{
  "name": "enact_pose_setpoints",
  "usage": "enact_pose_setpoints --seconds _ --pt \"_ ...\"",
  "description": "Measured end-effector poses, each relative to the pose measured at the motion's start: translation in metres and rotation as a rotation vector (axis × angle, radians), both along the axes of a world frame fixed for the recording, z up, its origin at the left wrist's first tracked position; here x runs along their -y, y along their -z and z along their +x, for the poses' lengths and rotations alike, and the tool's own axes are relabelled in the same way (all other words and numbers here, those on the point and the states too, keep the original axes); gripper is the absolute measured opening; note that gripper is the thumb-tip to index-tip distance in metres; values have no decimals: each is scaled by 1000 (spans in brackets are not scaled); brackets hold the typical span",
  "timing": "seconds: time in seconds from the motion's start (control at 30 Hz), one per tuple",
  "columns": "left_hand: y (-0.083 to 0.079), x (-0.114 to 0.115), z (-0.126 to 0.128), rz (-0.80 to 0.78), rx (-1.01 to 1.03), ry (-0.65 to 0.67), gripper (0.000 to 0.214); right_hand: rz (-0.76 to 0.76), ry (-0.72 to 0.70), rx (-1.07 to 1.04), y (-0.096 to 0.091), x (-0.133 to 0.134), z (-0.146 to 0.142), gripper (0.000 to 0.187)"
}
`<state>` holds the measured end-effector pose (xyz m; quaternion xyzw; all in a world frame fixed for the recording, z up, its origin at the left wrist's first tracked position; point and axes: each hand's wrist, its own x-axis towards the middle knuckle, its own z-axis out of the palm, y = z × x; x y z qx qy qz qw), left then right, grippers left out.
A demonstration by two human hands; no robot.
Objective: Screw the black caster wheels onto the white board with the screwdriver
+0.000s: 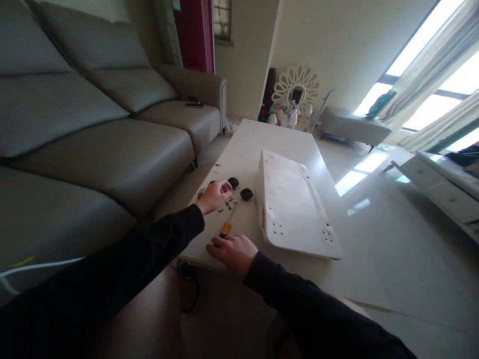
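Observation:
My right hand (234,252) is closed over the black end of a screwdriver (226,228) with a yellow and black handle. Its metal shaft lies low over the tabletop and points away from me. My left hand (214,196) reaches over the table, fingers slightly bent and apart, beside a black caster wheel (233,182); whether they touch is unclear. A second black caster (246,194) stands to the right. Several small dark screws (228,203) lie scattered between my hands. Other dark parts are partly hidden behind my left hand. A white board (290,199) with groups of holes near its corners lies to the right.
The white table (269,133) runs away from me. A grey sofa (160,119) stands along the left, with a dark remote-like object (195,104) on its seat. Beyond the table are a white petal-framed mirror (296,89) and a grey bench (352,125). A white cabinet (441,187) stands right.

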<state>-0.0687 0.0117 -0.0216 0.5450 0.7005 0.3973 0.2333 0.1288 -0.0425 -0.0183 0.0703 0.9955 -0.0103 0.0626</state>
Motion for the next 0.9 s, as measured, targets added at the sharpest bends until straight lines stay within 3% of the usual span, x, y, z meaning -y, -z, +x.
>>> enact_pose_setpoints --seconds 0.1,0.5,0.7,0.9 --pt "2 -1 0 -2 -25 -3 13 -22 -24 29 1 0 -6 29" --pt "7 2 -8 -39 17 7 11 -36 13 60 13 -8 -11 30" --pt "11 2 -9 -47 41 21 10 -38 28 99 10 -5 -11 23" --pt "19 -1 -14 -77 55 45 12 -27 3 83 4 -6 -9 29"
